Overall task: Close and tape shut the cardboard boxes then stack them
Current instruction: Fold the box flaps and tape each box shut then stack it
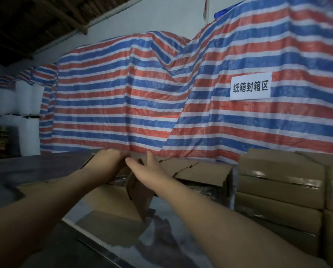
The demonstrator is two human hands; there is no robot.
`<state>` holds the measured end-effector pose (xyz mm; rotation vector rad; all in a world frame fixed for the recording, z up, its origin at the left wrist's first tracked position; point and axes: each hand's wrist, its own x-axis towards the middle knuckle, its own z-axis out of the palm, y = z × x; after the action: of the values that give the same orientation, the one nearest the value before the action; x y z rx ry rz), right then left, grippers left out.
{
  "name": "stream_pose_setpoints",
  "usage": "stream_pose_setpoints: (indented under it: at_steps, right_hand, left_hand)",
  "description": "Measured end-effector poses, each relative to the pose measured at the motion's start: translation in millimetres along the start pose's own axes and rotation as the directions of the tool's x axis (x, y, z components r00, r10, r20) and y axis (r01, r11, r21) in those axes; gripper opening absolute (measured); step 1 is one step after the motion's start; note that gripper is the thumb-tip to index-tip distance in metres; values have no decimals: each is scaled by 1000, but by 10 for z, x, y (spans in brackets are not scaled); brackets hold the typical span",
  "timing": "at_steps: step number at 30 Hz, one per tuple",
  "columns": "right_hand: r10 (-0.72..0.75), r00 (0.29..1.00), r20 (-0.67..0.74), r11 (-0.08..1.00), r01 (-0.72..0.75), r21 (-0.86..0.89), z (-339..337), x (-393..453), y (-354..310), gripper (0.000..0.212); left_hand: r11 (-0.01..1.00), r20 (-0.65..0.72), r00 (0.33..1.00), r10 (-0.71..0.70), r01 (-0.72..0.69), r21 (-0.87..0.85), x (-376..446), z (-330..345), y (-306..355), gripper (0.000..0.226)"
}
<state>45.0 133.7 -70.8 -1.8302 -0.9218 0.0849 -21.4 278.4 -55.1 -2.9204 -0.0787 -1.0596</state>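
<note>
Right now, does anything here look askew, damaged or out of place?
Nothing looks damaged or spilled. The open cardboard box has one flap standing up, held between the left hand and right hand. The taped boxes at right are stacked evenly.

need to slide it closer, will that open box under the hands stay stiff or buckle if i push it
The box is thin cardboard with its flaps untaped, one flap standing up, so its walls would likely flex. It probably slides easily on the glossy table. Its weight cannot be judged; the contents are hidden.
</note>
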Motion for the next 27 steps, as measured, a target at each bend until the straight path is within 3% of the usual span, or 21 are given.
stream_pose_setpoints:
  at_steps: [2, 6, 9, 12, 15, 17, 19, 21, 22, 24, 26, 27]
  right_hand:
    - [66, 998, -6, 995, -66, 70, -129, -170, -40, 71]
    - [177, 976, -126, 981, -165, 100, -467, -503, -48, 43]
    - [190, 957, -217, 981, -179, 70, -757, -727, 0, 29]
    - [204, 932, -300, 978, -209, 15, -1036, -938, 91, 22]
    - [254, 902, -349, 962, -273, -5, -1337, -1186, 172, 15]
    - [276, 887, -371, 954, -299, -5, -1568, -1357, 170, 16]
    - [323, 864, -387, 939, -342, 21, -1790, -1532, 159, 17]
    - [405, 819, -407, 912, -391, 122, -1991, -1678, 151, 20]
    - [454, 787, -418, 891, -412, 192, -2096, -1738, 170, 24]
    - [521, 733, -438, 854, -450, 262, -2308, -1919, 224, 32]
    - [533, 711, -458, 845, -470, 254, -2540, -2164, 296, 32]
    - [527, 702, -479, 847, -478, 232, -2665, -2279, 324, 31]
  left_hand:
    - [1000, 40, 999, 24, -24, 3, -12, -70, 309, 25]
    - [993, 4, 994, 113, -113, -31, 4, -170, 867, 13]
    - [994, 10, 994, 110, -110, -21, 74, -146, 1197, 16]
    - [988, 34, 997, 70, -64, -140, 145, -83, 1498, 3]
    - [990, 50, 999, -8, 15, -140, 250, -48, 1574, 28]
    - [951, 214, 972, -99, 156, -268, 276, -100, 1520, 46]
    - [841, 406, 909, -97, 292, -454, 255, -139, 1502, 36]
    - [727, 486, 871, -74, 381, -572, 205, -99, 1582, 20]
    - [627, 500, 862, -86, 437, -645, 168, -55, 1673, 19]
    - [315, 558, 822, -116, 563, -764, 97, 46, 1931, 30]
    - [46, 619, 785, -35, 620, -784, 54, 124, 2262, 39]
    - [-38, 633, 774, 15, 633, -773, 48, 136, 2432, 40]
